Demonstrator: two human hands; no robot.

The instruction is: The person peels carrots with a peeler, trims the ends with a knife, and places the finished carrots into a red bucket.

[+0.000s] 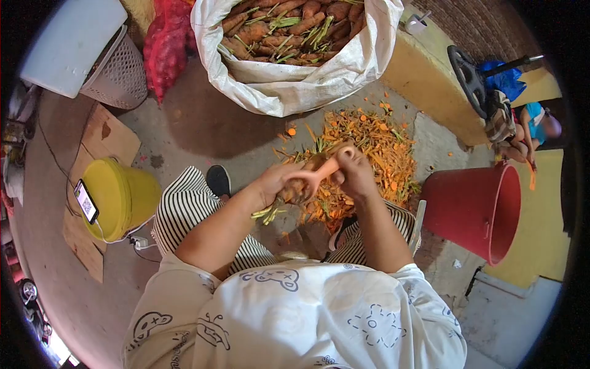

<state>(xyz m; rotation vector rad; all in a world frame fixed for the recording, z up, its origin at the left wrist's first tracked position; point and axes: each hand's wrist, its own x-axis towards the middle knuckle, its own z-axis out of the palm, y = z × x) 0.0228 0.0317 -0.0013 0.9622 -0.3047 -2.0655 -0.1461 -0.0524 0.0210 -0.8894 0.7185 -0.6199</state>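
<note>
- View from above, looking down on a seated person in a white printed shirt and striped trousers, both forearms reaching toward the middle of the frame.
- The left hand sits just left of centre, fingers curled around a carrot. Green stalk ends stick out below the hand, toward lower left.
- The right hand is just right of centre, fingers clenched on a peeler with a pale orange handle.
- The peeler's long axis runs from upper right, at the right thumb, down to lower left, where its head meets the carrot in the left hand.
- The carrot's long axis seems to run roughly the same slant, though the hands hide most of it.
- The two hands are close together, nearly touching; the carrot lies to the left of the right fingers and is held only by the left.
- Directly behind the hands, at centre, a heap of orange peelings covers the floor.
- At top centre stands an open white sack full of unpeeled carrots.
- A red bucket lies tipped at right; a yellow bucket with a phone on its rim sits at left.
</note>
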